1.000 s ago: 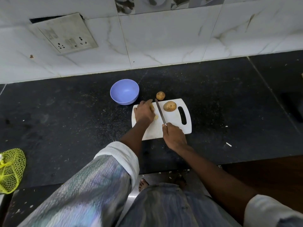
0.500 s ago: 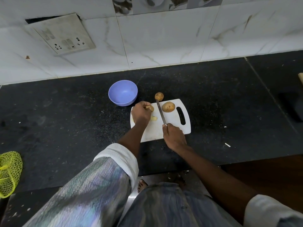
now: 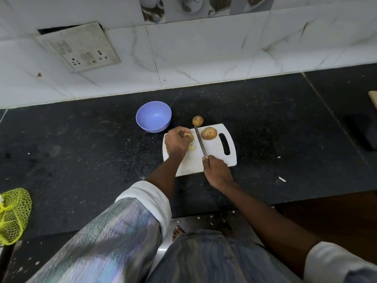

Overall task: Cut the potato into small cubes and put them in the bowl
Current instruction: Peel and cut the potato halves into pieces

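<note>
From the head view, a white cutting board (image 3: 216,160) lies on the dark counter (image 3: 81,152). Over the board's left part the left hand (image 3: 177,142) curls round a potato piece (image 3: 188,135); a small pale cut bit (image 3: 191,147) lies on the board just beside that hand. At the board's near edge the right hand (image 3: 216,170) grips a knife (image 3: 200,142) — its blade slants across the board toward the far edge. A whole potato (image 3: 208,133) sits on the board right of the blade; a smaller potato (image 3: 197,120) rests just beyond the board's far edge. The blue bowl (image 3: 153,116) stands off the board's far left corner.
</note>
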